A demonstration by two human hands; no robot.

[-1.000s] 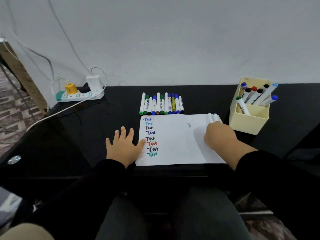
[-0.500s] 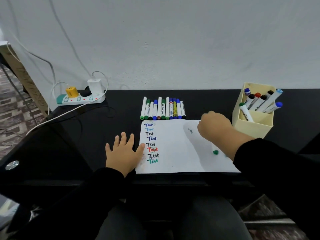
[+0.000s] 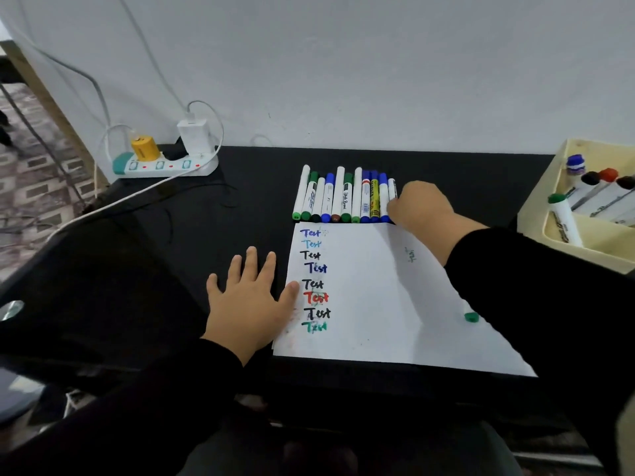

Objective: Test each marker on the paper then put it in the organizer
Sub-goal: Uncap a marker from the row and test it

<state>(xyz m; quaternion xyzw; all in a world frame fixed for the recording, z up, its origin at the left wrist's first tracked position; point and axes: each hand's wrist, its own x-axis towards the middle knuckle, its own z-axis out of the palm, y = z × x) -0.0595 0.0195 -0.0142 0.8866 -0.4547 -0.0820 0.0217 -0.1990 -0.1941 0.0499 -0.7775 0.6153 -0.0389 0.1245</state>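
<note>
Now left hand [image 3: 249,300] flat, splayed beside smooth paper [image 3: 374,297]; right hand [image 3: 417,206] curled onto cylindrical marker [image 3: 392,190].

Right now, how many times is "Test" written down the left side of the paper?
8, stacked in one column on the paper beside the left hand: blue, light blue, black, dark blue, black, red, black, green. A fainter green scribble sits apart on the right.

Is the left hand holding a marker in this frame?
No, the left hand lies flat and spread on the table with its thumb on the edge of the paper, holding nothing.
</note>
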